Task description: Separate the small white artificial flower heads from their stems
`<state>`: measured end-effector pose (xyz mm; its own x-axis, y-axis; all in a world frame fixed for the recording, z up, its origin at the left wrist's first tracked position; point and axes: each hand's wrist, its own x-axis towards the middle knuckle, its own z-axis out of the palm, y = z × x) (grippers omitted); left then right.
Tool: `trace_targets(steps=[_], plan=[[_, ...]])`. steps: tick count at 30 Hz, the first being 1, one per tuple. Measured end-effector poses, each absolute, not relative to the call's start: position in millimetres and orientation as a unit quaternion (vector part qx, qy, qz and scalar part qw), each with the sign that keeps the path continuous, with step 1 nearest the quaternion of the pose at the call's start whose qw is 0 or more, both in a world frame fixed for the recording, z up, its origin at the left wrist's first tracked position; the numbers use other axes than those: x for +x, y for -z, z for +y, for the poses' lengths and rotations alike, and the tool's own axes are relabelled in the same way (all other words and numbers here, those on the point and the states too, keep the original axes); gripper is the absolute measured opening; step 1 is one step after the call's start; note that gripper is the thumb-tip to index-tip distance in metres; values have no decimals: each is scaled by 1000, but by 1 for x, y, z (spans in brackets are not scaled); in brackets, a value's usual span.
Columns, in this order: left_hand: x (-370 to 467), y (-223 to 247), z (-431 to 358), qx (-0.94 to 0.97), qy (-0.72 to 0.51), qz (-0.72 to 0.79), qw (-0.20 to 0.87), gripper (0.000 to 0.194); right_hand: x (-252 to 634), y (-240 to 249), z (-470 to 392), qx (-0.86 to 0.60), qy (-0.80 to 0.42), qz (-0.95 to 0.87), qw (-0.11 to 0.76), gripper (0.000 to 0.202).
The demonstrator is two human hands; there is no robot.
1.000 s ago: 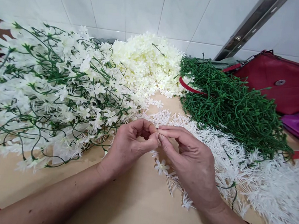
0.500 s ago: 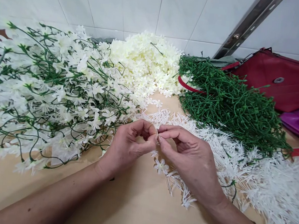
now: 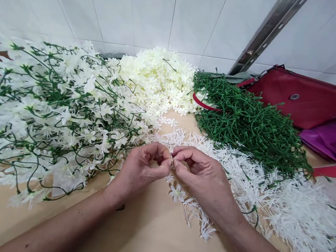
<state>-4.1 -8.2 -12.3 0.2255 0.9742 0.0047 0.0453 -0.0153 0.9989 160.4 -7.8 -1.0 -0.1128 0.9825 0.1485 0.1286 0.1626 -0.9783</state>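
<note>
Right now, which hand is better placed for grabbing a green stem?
Probably the right hand: it's nearer the green stem pile; the left hand is nearer the white-flowered stems. Both pinch at a tiny pale piece.

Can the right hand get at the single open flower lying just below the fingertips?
Probably yes: the flower lies uncovered on the table, close beside the right hand, though that hand seems busy pinching a small pale piece.

- Dark red bag (image 3: 316,94) with a round metal eyelet (image 3: 294,97)
- Crumpled, shiny purple plastic bag (image 3: 333,136) just beside it
- Pale, glossy tiled wall (image 3: 151,17) at the back
- Slotted silver metal bar (image 3: 264,38) by that wall
- Smooth tan worktop (image 3: 151,235)
</note>
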Motion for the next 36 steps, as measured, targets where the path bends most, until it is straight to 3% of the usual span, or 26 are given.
trace_targets(steps=[11,20,27,36], plan=[[-5,12,-9,547,-452,448,544,12,161,6,-7,-455,-466,-589,478,2],[-4,19,-8,576,-441,451,521,10,161,4,-8,-457,-391,-639,480,6],[-2,13,-8,572,-426,452,536,8,164,4,-3,-467,-495,-570,459,3],[-1,12,-11,584,-457,462,486,14,167,3,1,-466,-501,-562,464,6]])
